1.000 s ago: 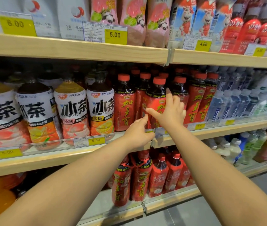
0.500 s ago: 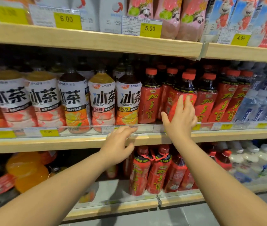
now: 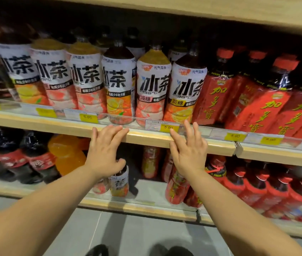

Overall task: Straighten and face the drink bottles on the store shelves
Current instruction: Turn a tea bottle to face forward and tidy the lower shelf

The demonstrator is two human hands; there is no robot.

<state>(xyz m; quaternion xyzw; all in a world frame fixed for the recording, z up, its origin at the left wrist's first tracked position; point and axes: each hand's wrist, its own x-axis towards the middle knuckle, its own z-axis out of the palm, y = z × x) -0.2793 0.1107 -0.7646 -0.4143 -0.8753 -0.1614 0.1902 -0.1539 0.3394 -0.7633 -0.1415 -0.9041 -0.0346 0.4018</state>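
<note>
- White-sleeved plastic tea bottles (image 3: 154,85), round-shouldered and printed with bold black characters, stand in a tight row along the middle shelf's front edge (image 3: 146,136).
- Red-wrapped bottles (image 3: 264,104) with red caps crowd the same shelf at its right end.
- A clear price rail (image 3: 211,133) with yellow tags (image 3: 168,127) fronts the pale wood.
- Both hands are empty, fingers spread. The left hand (image 3: 106,152) is at the edge, and the right hand (image 3: 189,154) has its fingertips over the rail.
- Below, an orange bottle (image 3: 67,157) stands on the lower shelf (image 3: 146,191), and a bare patch shows between the wrists.
</note>
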